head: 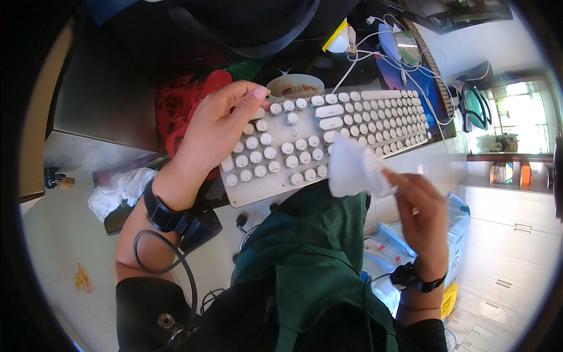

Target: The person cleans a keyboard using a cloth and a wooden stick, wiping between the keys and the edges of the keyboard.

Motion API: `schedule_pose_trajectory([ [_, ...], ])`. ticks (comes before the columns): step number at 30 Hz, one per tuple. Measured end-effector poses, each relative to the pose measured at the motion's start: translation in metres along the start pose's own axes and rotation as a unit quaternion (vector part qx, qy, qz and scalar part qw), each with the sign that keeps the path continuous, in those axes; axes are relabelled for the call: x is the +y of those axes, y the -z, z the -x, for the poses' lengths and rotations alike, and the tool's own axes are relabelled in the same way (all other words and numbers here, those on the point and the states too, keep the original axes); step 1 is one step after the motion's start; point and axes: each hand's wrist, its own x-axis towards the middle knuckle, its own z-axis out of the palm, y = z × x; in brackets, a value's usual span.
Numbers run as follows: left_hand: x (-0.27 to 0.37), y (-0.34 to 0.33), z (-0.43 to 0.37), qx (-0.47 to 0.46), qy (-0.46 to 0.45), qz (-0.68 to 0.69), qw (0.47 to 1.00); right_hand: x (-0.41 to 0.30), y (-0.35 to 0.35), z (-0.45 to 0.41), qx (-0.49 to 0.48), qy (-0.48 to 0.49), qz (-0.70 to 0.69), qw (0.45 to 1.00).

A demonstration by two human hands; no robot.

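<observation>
A white keyboard (303,132) with round keycaps lies tilted across the front of the desk, its number pad on the left and its near edge over my lap. My left hand (211,123) holds its left end, thumb on top beside the upper corner. The fingers beneath are partly hidden. My right hand (420,207) pinches a crumpled white tissue or cloth (352,169), blurred by motion. The cloth hangs over the keyboard's near edge and covers some keys; whether it touches them I cannot tell.
A desk mat (176,105) printed with red roses lies beneath. White cables (422,70) tangle at the far right. A dark box-like object (105,83) stands at left, above a white plastic bag (121,189). Light-blue packages (457,233) stand on the right, by white cabinets (497,246).
</observation>
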Motion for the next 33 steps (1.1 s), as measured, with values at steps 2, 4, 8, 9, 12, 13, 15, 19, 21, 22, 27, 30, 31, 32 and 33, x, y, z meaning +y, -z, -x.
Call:
schedule_pose_trajectory([
  [2, 0.0, 0.001, 0.001, 0.0, 0.001, -0.001, 1.0, -0.007, 0.015, -0.014, 0.045, -0.001, -0.008, 0.999],
  [4, 0.0, 0.001, 0.001, 0.004, -0.002, 0.003, 1.0, -0.006, 0.02, -0.027, 0.058, 0.062, 0.013, 0.996],
  [8, 0.004, 0.006, 0.002, -0.028, 0.002, -0.047, 0.998, 0.003, 0.016, -0.062, -0.009, 0.184, 0.075, 0.98],
  [9, 0.005, 0.006, 0.002, -0.028, 0.008, -0.048, 0.998, 0.009, 0.013, -0.07, -0.011, 0.186, 0.073, 0.98],
  [12, 0.007, 0.003, 0.002, -0.028, 0.016, -0.041, 0.999, 0.028, 0.005, -0.085, -0.082, 0.238, 0.093, 0.963],
  [13, 0.007, 0.002, 0.002, -0.027, 0.02, -0.036, 0.999, 0.028, 0.006, -0.092, -0.084, 0.24, 0.092, 0.963],
  [15, 0.008, 0.002, 0.003, -0.026, 0.023, -0.032, 0.999, 0.027, 0.01, -0.104, -0.101, 0.266, 0.144, 0.948],
  [19, 0.007, 0.004, 0.003, -0.029, 0.018, -0.053, 0.998, 0.025, -0.004, -0.12, -0.122, 0.272, 0.077, 0.952],
  [21, 0.007, 0.005, 0.004, -0.029, 0.024, -0.056, 0.998, 0.016, -0.009, -0.119, -0.116, 0.272, 0.078, 0.952],
  [22, 0.007, 0.005, 0.004, -0.03, 0.03, -0.06, 0.997, 0.014, -0.01, -0.118, -0.109, 0.271, 0.079, 0.953],
  [27, 0.006, 0.0, 0.004, -0.003, 0.006, -0.039, 0.999, 0.02, 0.009, -0.117, -0.127, 0.246, 0.108, 0.955],
  [30, 0.006, 0.0, 0.005, 0.014, 0.011, -0.018, 1.0, 0.014, 0.0, -0.114, -0.089, 0.271, 0.097, 0.953],
  [31, 0.006, 0.001, 0.005, 0.011, 0.019, -0.015, 1.0, 0.01, -0.002, -0.113, -0.09, 0.269, 0.096, 0.954],
  [32, 0.006, 0.0, 0.004, 0.01, 0.02, -0.015, 1.0, 0.008, -0.003, -0.113, -0.092, 0.267, 0.095, 0.955],
  [33, 0.006, -0.001, 0.003, 0.014, 0.013, -0.013, 1.0, 0.01, -0.001, -0.113, -0.092, 0.267, 0.094, 0.955],
])
